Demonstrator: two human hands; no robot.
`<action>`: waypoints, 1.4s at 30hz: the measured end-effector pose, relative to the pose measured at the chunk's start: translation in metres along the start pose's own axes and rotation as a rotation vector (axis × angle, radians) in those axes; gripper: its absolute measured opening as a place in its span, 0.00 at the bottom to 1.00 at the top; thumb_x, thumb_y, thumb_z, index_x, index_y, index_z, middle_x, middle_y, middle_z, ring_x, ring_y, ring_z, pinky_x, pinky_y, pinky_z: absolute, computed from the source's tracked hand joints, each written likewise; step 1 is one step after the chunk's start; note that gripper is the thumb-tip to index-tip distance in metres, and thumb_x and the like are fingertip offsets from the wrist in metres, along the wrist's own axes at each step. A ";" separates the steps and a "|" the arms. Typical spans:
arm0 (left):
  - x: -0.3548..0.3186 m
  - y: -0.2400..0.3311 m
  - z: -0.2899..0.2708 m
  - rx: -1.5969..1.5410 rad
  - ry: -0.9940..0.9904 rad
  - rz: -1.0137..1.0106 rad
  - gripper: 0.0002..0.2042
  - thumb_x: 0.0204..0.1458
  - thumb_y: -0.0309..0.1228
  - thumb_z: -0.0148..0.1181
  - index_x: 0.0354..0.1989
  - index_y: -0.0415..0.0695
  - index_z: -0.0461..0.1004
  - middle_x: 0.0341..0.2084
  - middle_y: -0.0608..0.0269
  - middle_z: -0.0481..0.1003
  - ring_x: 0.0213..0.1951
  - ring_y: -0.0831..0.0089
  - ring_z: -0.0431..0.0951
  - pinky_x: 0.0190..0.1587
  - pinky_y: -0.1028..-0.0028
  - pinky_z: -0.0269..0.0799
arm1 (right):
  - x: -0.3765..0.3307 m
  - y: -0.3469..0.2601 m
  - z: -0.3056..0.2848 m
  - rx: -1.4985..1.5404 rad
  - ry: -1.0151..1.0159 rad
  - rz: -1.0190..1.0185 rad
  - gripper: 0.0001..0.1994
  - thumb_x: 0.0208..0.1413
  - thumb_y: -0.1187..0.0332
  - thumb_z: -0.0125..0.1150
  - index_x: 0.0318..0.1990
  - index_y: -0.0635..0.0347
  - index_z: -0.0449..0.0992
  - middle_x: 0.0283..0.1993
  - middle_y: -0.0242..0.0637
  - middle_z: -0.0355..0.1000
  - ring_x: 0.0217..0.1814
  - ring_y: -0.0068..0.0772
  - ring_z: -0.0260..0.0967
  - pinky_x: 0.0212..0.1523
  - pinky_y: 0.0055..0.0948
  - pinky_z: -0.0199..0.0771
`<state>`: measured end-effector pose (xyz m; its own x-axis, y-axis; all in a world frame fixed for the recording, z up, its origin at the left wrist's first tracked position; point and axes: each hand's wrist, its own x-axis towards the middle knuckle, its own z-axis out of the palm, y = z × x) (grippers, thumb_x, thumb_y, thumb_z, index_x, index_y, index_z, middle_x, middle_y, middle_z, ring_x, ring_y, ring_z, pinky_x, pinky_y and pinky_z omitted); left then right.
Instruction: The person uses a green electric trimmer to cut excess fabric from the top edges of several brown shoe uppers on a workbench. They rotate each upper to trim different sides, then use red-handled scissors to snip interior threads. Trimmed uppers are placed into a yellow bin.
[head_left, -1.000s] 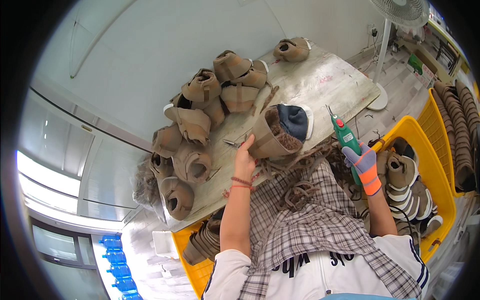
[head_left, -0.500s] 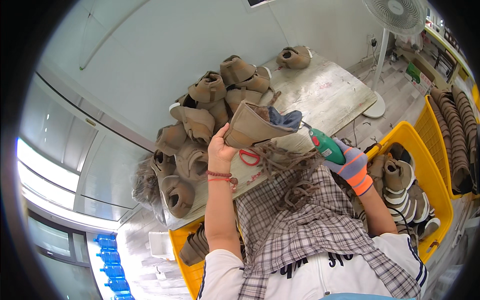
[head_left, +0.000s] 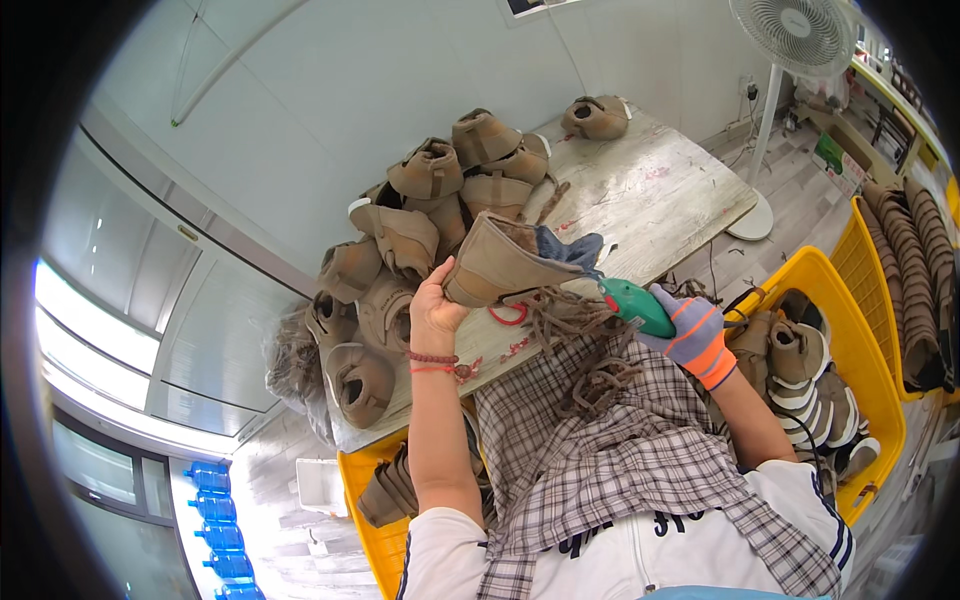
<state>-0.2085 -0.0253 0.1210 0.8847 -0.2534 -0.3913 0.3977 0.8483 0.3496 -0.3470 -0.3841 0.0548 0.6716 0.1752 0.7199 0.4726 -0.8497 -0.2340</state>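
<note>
My bare left hand [head_left: 438,305] grips a tan shoe upper [head_left: 500,265] with a brown fuzzy lining, tilted above the near edge of the table. Dark blue-grey material [head_left: 570,248] shows at its right end. In my gloved right hand [head_left: 697,342] is a green corded handheld power tool [head_left: 640,307], its front close against that end of the upper. Whether the tip touches the edge is hard to make out. Brown trimmed strips [head_left: 560,318] and red-handled scissors [head_left: 510,316] lie on the table below the upper.
More tan uppers [head_left: 425,172] are piled along the left side of the worktable [head_left: 660,190]. A yellow crate [head_left: 885,400] of uppers stands at my right, another [head_left: 360,475] below the table. Strips lie on my checked apron [head_left: 540,410]. A white fan [head_left: 795,30] stands behind.
The tool and my right hand have shifted left and slightly down along the end of the upper. My left hand has lowered the upper a little. The view has tilted slightly.
</note>
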 end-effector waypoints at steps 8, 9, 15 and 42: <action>0.005 -0.014 -0.003 -0.048 0.013 -0.044 0.16 0.59 0.27 0.46 0.53 0.30 0.62 0.52 0.43 0.68 0.53 0.50 0.70 0.57 0.51 0.65 | 0.002 -0.004 -0.001 0.029 0.031 -0.026 0.34 0.34 0.49 0.73 0.49 0.60 0.73 0.18 0.37 0.67 0.19 0.40 0.66 0.21 0.34 0.67; 0.007 -0.015 -0.006 -0.046 0.017 -0.034 0.16 0.59 0.27 0.46 0.53 0.30 0.62 0.52 0.43 0.68 0.53 0.50 0.70 0.57 0.51 0.65 | 0.002 -0.005 0.000 0.054 0.033 -0.023 0.34 0.33 0.49 0.73 0.49 0.60 0.73 0.19 0.37 0.67 0.19 0.40 0.66 0.21 0.34 0.67; 0.007 -0.037 0.002 0.012 0.005 -0.006 0.16 0.59 0.27 0.47 0.53 0.30 0.63 0.52 0.43 0.68 0.53 0.50 0.69 0.58 0.50 0.64 | 0.009 -0.009 -0.002 0.079 0.064 -0.020 0.34 0.33 0.50 0.74 0.49 0.60 0.74 0.19 0.36 0.66 0.19 0.39 0.66 0.21 0.33 0.67; -0.036 -0.100 0.015 0.510 -0.512 0.425 0.18 0.55 0.20 0.52 0.56 0.40 0.67 0.53 0.58 0.70 0.55 0.65 0.69 0.58 0.63 0.64 | 0.036 -0.031 0.006 0.535 0.013 0.375 0.32 0.34 0.51 0.75 0.48 0.58 0.76 0.28 0.40 0.77 0.27 0.32 0.76 0.31 0.26 0.75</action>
<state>-0.2766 -0.1074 0.1128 0.9364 -0.2440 0.2523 -0.0418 0.6361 0.7705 -0.3342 -0.3483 0.0843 0.8410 -0.0939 0.5328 0.4281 -0.4866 -0.7616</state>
